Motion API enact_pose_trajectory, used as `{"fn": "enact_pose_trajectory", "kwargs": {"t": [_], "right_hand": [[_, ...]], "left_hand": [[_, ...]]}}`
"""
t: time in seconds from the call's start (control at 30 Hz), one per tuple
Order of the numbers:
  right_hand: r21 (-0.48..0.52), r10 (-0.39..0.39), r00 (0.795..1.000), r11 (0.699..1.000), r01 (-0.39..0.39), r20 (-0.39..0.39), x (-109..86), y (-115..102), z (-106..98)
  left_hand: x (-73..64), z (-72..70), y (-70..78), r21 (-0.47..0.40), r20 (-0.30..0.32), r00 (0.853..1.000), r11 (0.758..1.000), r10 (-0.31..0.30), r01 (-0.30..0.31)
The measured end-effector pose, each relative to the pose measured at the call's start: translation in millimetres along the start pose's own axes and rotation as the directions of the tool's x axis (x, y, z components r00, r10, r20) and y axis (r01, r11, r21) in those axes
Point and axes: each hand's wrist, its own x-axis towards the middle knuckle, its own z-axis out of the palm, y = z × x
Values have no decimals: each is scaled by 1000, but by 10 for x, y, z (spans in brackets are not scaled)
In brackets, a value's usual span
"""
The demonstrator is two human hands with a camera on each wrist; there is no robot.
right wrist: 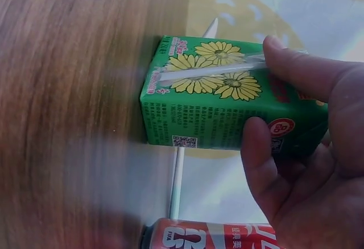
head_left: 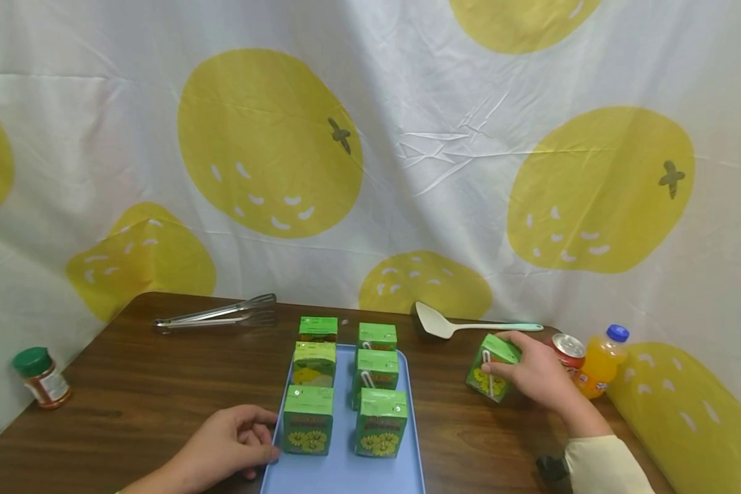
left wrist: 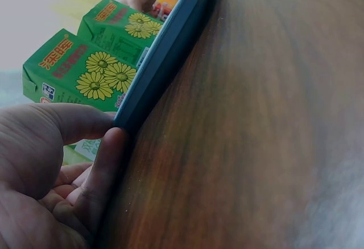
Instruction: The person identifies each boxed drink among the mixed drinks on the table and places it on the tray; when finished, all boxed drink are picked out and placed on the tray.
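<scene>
My right hand (head_left: 542, 374) grips a green juice carton (head_left: 478, 372) near its top, with fingers and thumb on its sides. In the right wrist view this carton (right wrist: 196, 112) shows yellow flowers and a wrapped straw, and its base is at the wooden tabletop. My left hand (head_left: 225, 442) is at the left edge of a blue tray (head_left: 358, 477). The left wrist view shows thumb and finger pinching the tray's rim (left wrist: 165, 55). Several matching cartons (head_left: 309, 422) stand on the tray in two columns, the rearmost left one at its far edge.
Right of the held carton are a red soda can (head_left: 569, 348) and an orange drink bottle (head_left: 600, 363). A spatula (head_left: 444, 326) lies at the back, metal tongs (head_left: 216, 315) at back left. A green-capped spice jar (head_left: 43, 381) stands far left. A patterned cloth (head_left: 407, 171) hangs behind.
</scene>
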Motion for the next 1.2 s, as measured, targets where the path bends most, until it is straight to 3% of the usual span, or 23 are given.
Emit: {"fn": "enact_pose_trajectory", "kwargs": {"t": [0.3, 0.63, 1.2], "right_hand": [[23, 21, 1000, 1000, -21, -7, 13, 24, 25], [100, 60, 998, 993, -61, 15, 13, 29, 27], [147, 65, 998, 987, -68, 26, 2, -31, 39]], "left_hand": [[-2, 7, 7, 7, -4, 1000, 1000, 0, 0], [-14, 20, 0, -3, 10, 999, 999, 44, -44], [-15, 24, 5, -4, -4, 1000, 1000, 20, -20]]}}
